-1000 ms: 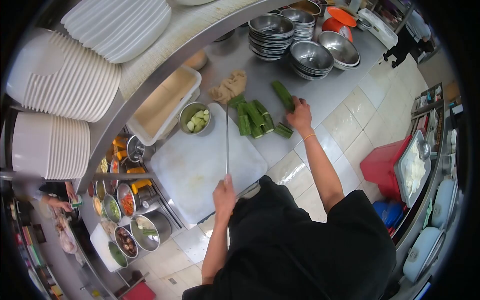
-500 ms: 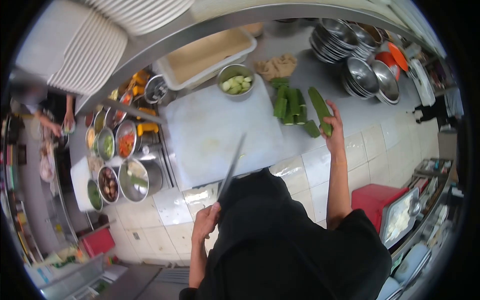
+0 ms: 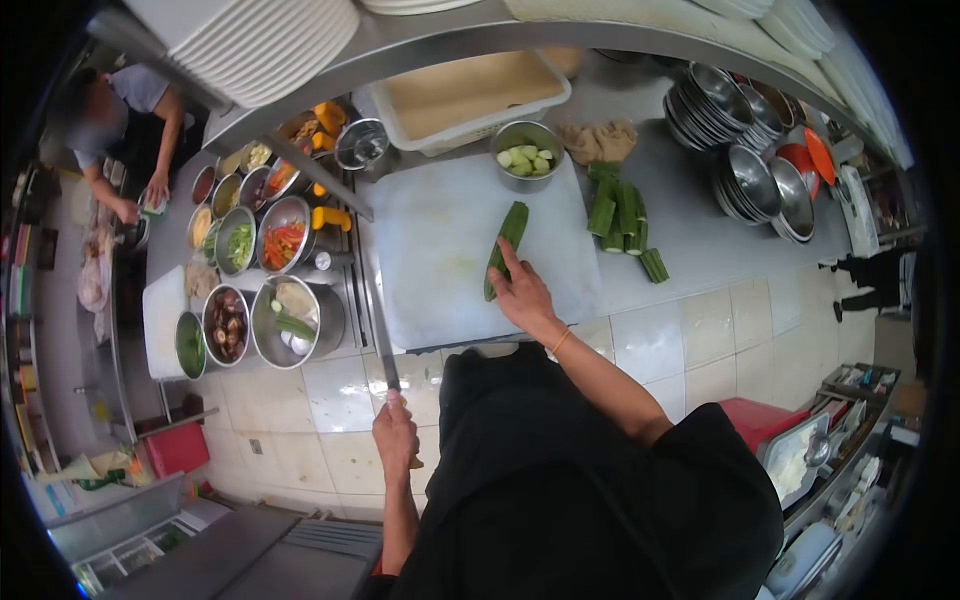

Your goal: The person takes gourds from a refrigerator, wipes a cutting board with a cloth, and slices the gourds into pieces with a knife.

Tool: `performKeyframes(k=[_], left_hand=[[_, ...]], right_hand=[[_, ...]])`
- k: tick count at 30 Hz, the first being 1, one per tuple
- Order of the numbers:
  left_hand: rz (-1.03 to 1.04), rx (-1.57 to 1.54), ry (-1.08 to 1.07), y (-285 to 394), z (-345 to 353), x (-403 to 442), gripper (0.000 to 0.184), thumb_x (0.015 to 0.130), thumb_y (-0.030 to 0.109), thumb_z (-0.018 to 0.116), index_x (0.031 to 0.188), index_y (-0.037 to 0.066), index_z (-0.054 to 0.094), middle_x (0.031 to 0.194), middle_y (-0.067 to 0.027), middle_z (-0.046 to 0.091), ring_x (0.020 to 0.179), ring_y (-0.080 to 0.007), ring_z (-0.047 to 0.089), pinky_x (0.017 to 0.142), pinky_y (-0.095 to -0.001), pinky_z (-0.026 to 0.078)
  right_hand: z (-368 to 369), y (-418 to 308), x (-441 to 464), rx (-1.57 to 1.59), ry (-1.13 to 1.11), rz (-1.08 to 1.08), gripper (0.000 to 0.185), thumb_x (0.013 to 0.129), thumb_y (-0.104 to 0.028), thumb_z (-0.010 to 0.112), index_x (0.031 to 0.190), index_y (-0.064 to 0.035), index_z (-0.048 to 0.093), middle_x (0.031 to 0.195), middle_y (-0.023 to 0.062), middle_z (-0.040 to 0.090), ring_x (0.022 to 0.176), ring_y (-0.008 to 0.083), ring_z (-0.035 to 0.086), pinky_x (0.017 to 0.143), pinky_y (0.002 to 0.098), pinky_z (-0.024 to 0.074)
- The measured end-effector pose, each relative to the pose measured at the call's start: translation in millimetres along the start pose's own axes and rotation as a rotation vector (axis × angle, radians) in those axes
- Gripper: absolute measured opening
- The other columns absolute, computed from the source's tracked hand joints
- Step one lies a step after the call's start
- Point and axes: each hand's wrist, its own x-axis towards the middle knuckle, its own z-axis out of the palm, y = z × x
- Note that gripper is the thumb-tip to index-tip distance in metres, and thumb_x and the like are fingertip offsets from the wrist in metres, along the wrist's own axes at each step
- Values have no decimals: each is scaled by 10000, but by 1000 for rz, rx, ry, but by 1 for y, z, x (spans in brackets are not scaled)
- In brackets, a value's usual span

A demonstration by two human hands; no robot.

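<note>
My left hand (image 3: pixel 397 435) is wrapped round the handle of a long knife (image 3: pixel 382 335), whose blade points away from me beside the left edge of the white cutting board (image 3: pixel 440 250). On the board, my right hand (image 3: pixel 522 292) has its fingers on a long green cucumber-like vegetable (image 3: pixel 512 225). Several more green pieces (image 3: pixel 625 215) lie on the metal counter to the right of the board. A metal bowl (image 3: pixel 527 172) with pale green chunks stands at the board's far edge, near a crumpled tan cloth (image 3: pixel 598 140).
Metal bowls of cut vegetables (image 3: pixel 284 235) stand at left. A white tub (image 3: pixel 470 100) sits behind the board. Stacked steel bowls (image 3: pixel 745 185) are at right. Plates (image 3: pixel 265 50) fill the overhead shelf. Another person (image 3: pixel 140 110) works at far left; dark-clothed legs (image 3: pixel 865 282) show at far right.
My right hand has brought the long green vegetable leftward from the counter onto the board. My left hand and the knife have moved left of the board. The camera view has turned.
</note>
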Motion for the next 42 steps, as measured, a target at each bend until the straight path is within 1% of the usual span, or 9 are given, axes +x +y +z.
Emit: performKeyframes(k=[3,4,7,10,14,17,21,37,42], left_hand=[[30,43,28,-17,12,6,549,1021,473,489,854,-31,625,596,-25,504,471,-104,476,430,-291,372],[-6,91,7,-15,13,4,600,1019,499,469,828,-46,629,613,-74,549,531,-159,533,506,-338,423],[32,233,-14,-35,18,15,659,1015,537,437,826,-61,640,641,-154,595,609,-248,582,604,-389,464],[59,306,-28,-39,21,21,708,1011,561,412,862,-91,644,761,-277,643,772,-394,629,744,-464,471],[91,318,-2,-8,22,9,693,1020,543,395,903,-97,633,834,-326,642,846,-479,624,779,-506,464],[272,377,73,1,24,14,681,1021,550,404,800,-65,598,626,-150,560,620,-266,576,620,-422,450],[242,452,-75,42,26,0,646,1044,496,337,933,-73,622,913,-368,623,940,-555,577,819,-569,447],[281,616,-125,58,60,43,701,1046,489,306,918,-87,684,934,-385,629,976,-569,580,885,-583,447],[243,604,-132,49,57,52,728,1045,516,267,981,-72,692,1003,-371,636,1032,-547,577,916,-571,436]], right_hand=[[-15,12,7,-175,-5,-235,720,833,-78,619,1496,-254,399,1145,139,533,994,371,588,834,497,521],[-33,-3,6,-258,-28,-327,734,771,-17,634,1451,-237,466,1180,109,538,1141,342,532,955,514,475],[-38,6,36,-642,67,-912,683,730,1,666,1369,-212,551,1145,94,549,1198,318,476,1074,564,360],[-31,9,60,-632,-140,-938,517,754,-81,718,1252,-169,612,1098,88,551,1143,317,486,1114,600,275],[0,-6,57,-604,-133,-824,422,787,-236,753,1154,-87,607,1077,96,568,1097,300,505,1008,534,369],[32,-11,50,-552,-139,-714,414,816,-299,738,1107,-46,586,1060,109,568,1073,294,513,911,482,410],[41,-15,42,-537,-110,-690,404,835,-297,717,1096,-31,560,1058,124,560,1056,301,517,857,455,428],[32,-23,39,-542,-173,-672,374,840,-261,717,1116,-50,577,1082,90,577,1076,265,524,842,435,422],[4,-45,50,-154,-19,-551,486,765,-292,802,1128,-39,600,1066,105,613,1005,294,553,841,441,442]])
